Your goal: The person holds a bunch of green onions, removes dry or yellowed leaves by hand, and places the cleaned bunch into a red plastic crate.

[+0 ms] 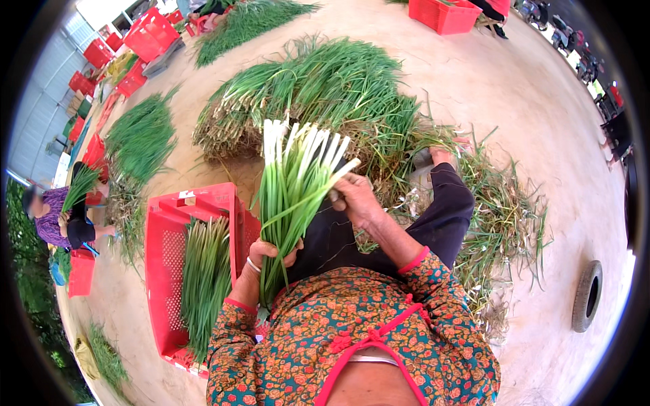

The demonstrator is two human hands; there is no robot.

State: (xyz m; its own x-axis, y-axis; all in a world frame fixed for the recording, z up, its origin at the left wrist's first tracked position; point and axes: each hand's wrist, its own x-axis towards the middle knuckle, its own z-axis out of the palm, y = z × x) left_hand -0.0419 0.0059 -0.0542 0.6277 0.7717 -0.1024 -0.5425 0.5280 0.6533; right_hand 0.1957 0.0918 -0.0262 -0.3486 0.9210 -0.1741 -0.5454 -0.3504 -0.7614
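Observation:
A bunch of green onions (292, 179) stands upright in front of me, white ends up and green leaves hanging down. My left hand (273, 254) is wrapped round its leafy lower part. At the right side of the bunch, my right hand (355, 197) pinches one green onion stalk that leans outward from the rest. Beyond the bunch lies a large heap of green onions (332, 81), with roots and soil on the near ends. To my left a red plastic crate (159, 271) holds cleaned green onions (205, 277) laid lengthwise.
Trimmed leaves and peelings (497, 223) litter the floor on my right, with a tyre (587, 296) farther out. At the left another person (54, 216) sits holding green onions beside a smaller pile (141, 135). Red crates (150, 35) stand at the far left, another crate (445, 16) at the back.

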